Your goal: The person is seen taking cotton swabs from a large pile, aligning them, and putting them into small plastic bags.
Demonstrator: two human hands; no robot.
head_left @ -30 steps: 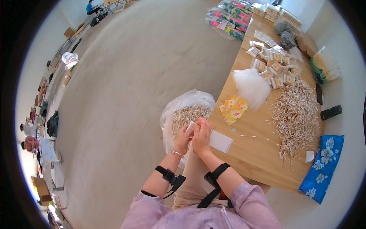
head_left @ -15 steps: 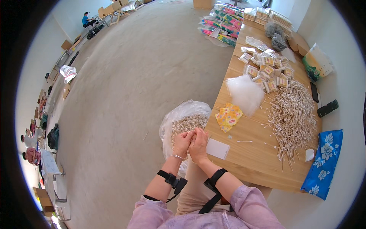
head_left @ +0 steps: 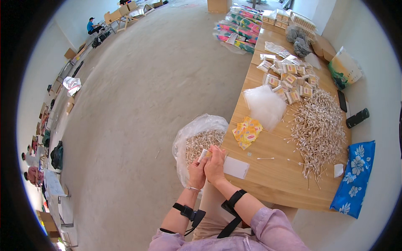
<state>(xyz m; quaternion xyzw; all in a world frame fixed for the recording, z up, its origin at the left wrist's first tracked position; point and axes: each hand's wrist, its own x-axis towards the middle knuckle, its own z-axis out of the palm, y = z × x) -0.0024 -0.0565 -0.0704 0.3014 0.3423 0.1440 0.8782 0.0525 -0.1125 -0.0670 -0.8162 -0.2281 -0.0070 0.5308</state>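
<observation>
Between my two hands is a small pack of cotton swabs (head_left: 203, 155), its row of white tips showing upward and a bit of yellow at its side. My left hand (head_left: 197, 172) grips its lower end. The bent fingers of my right hand (head_left: 215, 164) close on its right side; my palms hide the rest. Just beyond my hands, a clear plastic bag (head_left: 180, 144) on the floor side of the table holds many loose cotton swabs (head_left: 205, 140). At the table's near edge, beside my right hand, lies a white card (head_left: 236, 167).
The wooden table (head_left: 268, 184) bears yellow printed cards (head_left: 247, 131), clear plastic sleeves (head_left: 264, 105), a heap of swabs (head_left: 318, 129) and filled swab packs (head_left: 289, 78). Along the wall are a phone (head_left: 342, 101), a black cylinder (head_left: 357, 118) and a blue flowered pouch (head_left: 355, 178).
My hands were pressed together, hiding what they held. They have shifted slightly and parted at the top, and the swab pack's white tips now show.
</observation>
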